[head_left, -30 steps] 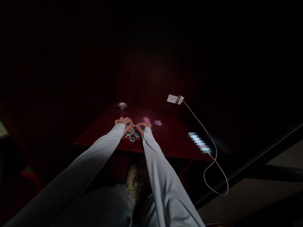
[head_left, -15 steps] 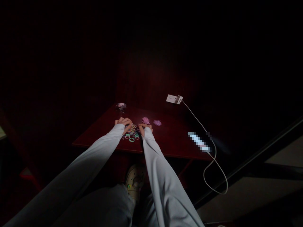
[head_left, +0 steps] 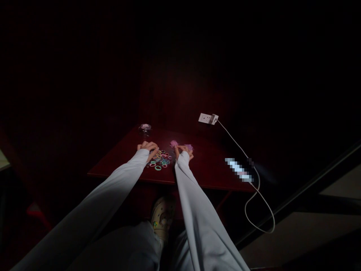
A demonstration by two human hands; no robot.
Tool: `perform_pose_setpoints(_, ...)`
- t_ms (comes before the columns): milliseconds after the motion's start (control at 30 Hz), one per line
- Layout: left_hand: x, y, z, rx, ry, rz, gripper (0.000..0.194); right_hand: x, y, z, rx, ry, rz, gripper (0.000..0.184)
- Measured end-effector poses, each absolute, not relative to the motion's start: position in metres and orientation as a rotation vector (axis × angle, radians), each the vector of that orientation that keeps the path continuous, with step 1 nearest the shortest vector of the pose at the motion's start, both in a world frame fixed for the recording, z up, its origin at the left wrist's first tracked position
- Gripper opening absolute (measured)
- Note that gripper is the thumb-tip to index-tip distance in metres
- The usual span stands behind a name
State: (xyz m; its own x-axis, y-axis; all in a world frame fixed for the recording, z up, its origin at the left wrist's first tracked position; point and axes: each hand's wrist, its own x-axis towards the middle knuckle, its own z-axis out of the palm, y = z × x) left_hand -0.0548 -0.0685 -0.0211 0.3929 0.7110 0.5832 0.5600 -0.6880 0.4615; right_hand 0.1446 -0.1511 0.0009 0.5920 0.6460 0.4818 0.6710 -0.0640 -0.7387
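Observation:
A loose pile of coloured hair ties (head_left: 161, 162), green, pink, yellow and others, lies near the front edge of the dark red table (head_left: 118, 158). At the pile's left side is my left hand (head_left: 148, 147), thumb and forefinger drawn together; whatever is between them is too small to make out. My right hand (head_left: 184, 152) is right of the pile, fingertips close to a small pink heap (head_left: 173, 143). Its fingers look pinched, with their contents hidden. Partly behind that hand lies a purple heap (head_left: 189, 146).
A clear round jar (head_left: 145, 128) with something pale pink at its top stands at the back left. From a wall socket (head_left: 205, 118), a white cable (head_left: 238, 145) runs to a blurred-out lit device (head_left: 239, 170) on the table's right side.
My right hand has moved right, from the hair ties toward the pink and purple heaps, uncovering more of the pile. My left hand has hardly moved.

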Motion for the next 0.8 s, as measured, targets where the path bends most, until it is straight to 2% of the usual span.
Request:
perform_pose_setpoints(167, -0.055, -0.072, -0.019, 2.433, 1.109, 1.204, 0.027, 0.177, -0.153, -0.002, -1.876, -0.917, -0.099, 0.034)
perform_pose_setpoints(400, -0.053, -0.073, -0.018, 2.392, 1.121, 1.214, 0.028, 0.182, -0.149, -0.009, -1.940, -1.091, -0.182, 0.028)
perform_pose_setpoints(700, -0.057, -0.085, -0.010, 2.379, 1.100, 1.226, 0.034, 0.170, -0.150, -0.002, -1.901, -0.876, -0.107, 0.024)
perform_pose_setpoints(800, -0.058, -0.084, -0.009, 2.379, 1.098, 1.237, 0.038, 0.159, -0.155, 0.002, -1.800, -1.097, -0.049, 0.019)
